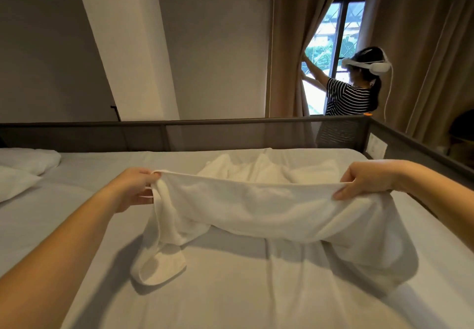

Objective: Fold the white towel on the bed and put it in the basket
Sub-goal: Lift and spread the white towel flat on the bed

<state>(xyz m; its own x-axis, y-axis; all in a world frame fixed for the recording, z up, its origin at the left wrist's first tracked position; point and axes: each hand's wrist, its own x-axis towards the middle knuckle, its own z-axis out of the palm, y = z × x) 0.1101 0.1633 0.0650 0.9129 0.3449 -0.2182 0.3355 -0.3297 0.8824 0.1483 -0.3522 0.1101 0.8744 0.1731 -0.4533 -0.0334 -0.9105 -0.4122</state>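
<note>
White towel (256,208), head view: I see it held up by its top edge over the bed (230,290), stretched between both hands, with the lower part sagging onto the mattress and one corner lying doubled at near left. The left hand (136,190) pinches the left end, fingers curled round bunched cloth. The right hand (364,181) pinches the right end between thumb and curled fingers. Crumpled pale cloth (269,169) lies just behind. Pillow (25,164) at far left. A person in a striped top (351,98) stands at the curtain (284,59), beyond the bed rail (154,133).
</note>
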